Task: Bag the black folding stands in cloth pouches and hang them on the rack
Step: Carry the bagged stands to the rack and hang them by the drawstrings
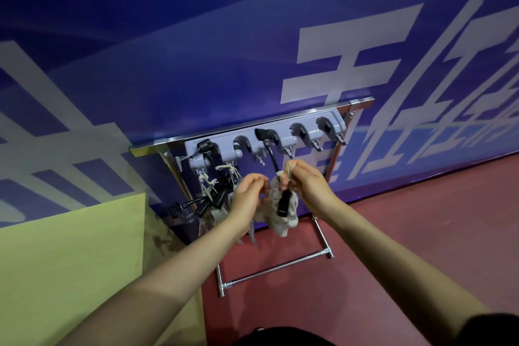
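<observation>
A grey rack point(283, 132) with several clips is fixed to a chrome frame against the blue wall. A beige cloth pouch point(289, 218) hangs between my hands below the rack's middle. My right hand point(304, 182) pinches its drawstring near the top. My left hand point(248, 191) holds the pouch's left edge. A black folding stand point(283, 203) pokes out of the pouch, its thin black arm running up to the third clip point(265, 135). Other filled pouches point(213, 196) with black stands hang from the left clips.
The chrome frame's lower bars point(269, 271) stand on the red floor point(407, 233). A yellow-green table top point(70, 255) lies at the left, close to the rack. The two right clips point(314, 128) hold nothing.
</observation>
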`<state>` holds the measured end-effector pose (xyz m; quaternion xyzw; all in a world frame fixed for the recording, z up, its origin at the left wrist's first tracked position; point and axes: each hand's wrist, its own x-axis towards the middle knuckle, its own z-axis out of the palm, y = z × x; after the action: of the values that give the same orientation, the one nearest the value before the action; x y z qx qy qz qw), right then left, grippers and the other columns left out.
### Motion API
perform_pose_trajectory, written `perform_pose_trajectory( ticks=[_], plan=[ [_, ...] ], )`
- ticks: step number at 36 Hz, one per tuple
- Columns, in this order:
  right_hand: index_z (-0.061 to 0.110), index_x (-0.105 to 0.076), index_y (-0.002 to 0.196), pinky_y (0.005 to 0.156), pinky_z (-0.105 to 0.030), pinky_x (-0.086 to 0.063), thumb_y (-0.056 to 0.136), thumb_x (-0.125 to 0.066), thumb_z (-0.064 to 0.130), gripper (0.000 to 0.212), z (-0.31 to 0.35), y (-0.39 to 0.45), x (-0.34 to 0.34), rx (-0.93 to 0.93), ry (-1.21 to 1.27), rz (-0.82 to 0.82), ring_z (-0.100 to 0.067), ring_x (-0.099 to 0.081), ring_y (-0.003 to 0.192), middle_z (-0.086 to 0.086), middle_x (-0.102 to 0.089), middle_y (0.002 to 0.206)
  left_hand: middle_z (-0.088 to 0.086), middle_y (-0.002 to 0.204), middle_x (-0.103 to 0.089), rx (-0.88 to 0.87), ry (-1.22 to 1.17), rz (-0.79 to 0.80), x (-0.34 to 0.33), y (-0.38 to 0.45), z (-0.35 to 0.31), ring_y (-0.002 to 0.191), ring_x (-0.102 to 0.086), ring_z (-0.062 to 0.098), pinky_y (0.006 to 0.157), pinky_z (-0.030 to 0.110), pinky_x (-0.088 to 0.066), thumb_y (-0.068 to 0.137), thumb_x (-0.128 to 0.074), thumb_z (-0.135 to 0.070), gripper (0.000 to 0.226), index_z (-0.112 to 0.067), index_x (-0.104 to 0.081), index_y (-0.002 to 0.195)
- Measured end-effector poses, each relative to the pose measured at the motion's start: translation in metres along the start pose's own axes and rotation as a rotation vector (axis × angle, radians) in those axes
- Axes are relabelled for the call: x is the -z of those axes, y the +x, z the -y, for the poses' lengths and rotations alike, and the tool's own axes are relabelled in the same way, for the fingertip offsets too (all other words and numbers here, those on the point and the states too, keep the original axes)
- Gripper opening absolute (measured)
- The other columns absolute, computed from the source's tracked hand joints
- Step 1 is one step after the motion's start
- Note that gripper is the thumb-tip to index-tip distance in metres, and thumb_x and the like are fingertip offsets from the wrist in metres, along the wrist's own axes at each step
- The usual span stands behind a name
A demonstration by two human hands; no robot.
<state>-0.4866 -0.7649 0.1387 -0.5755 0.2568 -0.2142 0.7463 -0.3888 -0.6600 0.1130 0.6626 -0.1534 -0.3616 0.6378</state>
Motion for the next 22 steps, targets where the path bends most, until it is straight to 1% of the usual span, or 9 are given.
perform_pose_trajectory(
  ticks=[1,3,5,8,12,15,17,19,22],
  plan=[
    [0.012,-0.039,0.069,0.056,-0.023,-0.03,0.094,-0.031,-0.006,0.032,0.005,0.003,-0.001,-0.024,-0.007,-0.01,-0.011,-0.037,0.051,0.001,-0.037,0.054,0.004,0.087,-0.059,-0.101,0.124,-0.025,0.002,0.0,0.0,0.079,-0.056,0.018,0.072,0.029,-0.048,0.097,-0.045,-0.003,0.025,-0.018,-0.06,0.084],
    [0.011,-0.041,0.071,0.048,-0.022,-0.021,0.09,-0.026,-0.009,0.031,0.015,0.01,-0.003,-0.078,-0.102,-0.017,-0.007,-0.025,0.044,0.007,-0.029,0.05,0.003,0.094,-0.059,-0.342,0.331,-0.052,0.007,0.0,-0.001,0.085,-0.056,0.016,0.078,0.029,-0.046,0.095,-0.047,-0.002,0.025,-0.023,-0.06,0.089],
    [0.01,-0.047,0.076,0.043,-0.02,-0.019,0.088,-0.026,-0.008,0.031,0.026,0.016,-0.003,-0.141,-0.22,-0.008,-0.006,-0.023,0.04,0.009,-0.031,0.045,0.001,0.104,-0.056,-0.518,0.463,-0.049,0.011,0.0,-0.005,0.093,-0.056,0.014,0.081,0.023,-0.045,0.093,-0.05,-0.002,0.023,-0.021,-0.061,0.1],
    [0.01,-0.052,0.083,0.045,-0.02,-0.026,0.09,-0.034,-0.006,0.025,0.034,0.018,-0.001,-0.076,-0.373,0.088,-0.006,-0.031,0.042,0.004,-0.04,0.052,-0.003,0.114,-0.052,-0.629,0.587,0.011,0.012,0.005,-0.006,0.096,-0.055,0.014,0.082,0.025,-0.048,0.094,-0.053,-0.008,0.03,-0.019,-0.061,0.12],
    [0.012,-0.048,0.087,0.05,-0.019,-0.031,0.089,-0.04,-0.008,0.021,0.038,0.025,-0.001,-0.03,-0.495,0.22,-0.005,-0.035,0.047,-0.002,-0.039,0.063,-0.003,0.135,-0.044,-0.476,0.559,0.121,0.009,0.012,-0.001,0.12,-0.05,0.018,0.1,0.033,-0.044,0.096,-0.055,-0.012,0.047,-0.015,-0.045,0.142],
    [0.013,-0.048,0.086,0.049,-0.017,-0.032,0.089,-0.04,-0.009,0.023,0.04,0.032,-0.006,-0.017,-0.569,0.306,-0.002,-0.037,0.045,0.001,-0.04,0.06,-0.003,0.138,-0.039,-0.384,0.545,0.161,0.007,0.016,0.002,0.132,-0.039,0.016,0.111,0.032,-0.033,0.098,-0.052,-0.011,0.047,-0.012,-0.041,0.144],
    [0.012,-0.048,0.086,0.05,-0.017,-0.033,0.089,-0.04,-0.011,0.024,0.04,0.034,-0.01,-0.026,-0.59,0.358,-0.003,-0.038,0.045,0.002,-0.042,0.057,0.006,0.14,-0.038,-0.322,0.508,0.157,0.006,0.02,0.004,0.135,-0.035,0.019,0.114,0.029,-0.028,0.099,-0.048,-0.008,0.042,-0.007,-0.044,0.141],
    [0.01,-0.047,0.085,0.05,-0.021,-0.033,0.088,-0.04,-0.013,0.025,0.04,0.036,-0.013,-0.038,-0.593,0.39,-0.006,-0.039,0.046,0.002,-0.045,0.056,0.011,0.137,-0.037,-0.242,0.447,0.139,0.004,0.021,0.005,0.13,-0.036,0.018,0.109,0.019,-0.028,0.1,-0.046,-0.006,0.039,-0.002,-0.046,0.138],
    [0.008,-0.047,0.087,0.05,-0.026,-0.032,0.086,-0.037,-0.014,0.024,0.038,0.042,-0.016,-0.047,-0.595,0.42,-0.012,-0.041,0.047,-0.006,-0.045,0.057,0.006,0.121,-0.039,-0.183,0.379,0.113,0.006,0.022,0.006,0.115,-0.041,0.013,0.088,0.002,-0.034,0.1,-0.043,-0.003,0.032,0.008,-0.049,0.13]
  ],
)
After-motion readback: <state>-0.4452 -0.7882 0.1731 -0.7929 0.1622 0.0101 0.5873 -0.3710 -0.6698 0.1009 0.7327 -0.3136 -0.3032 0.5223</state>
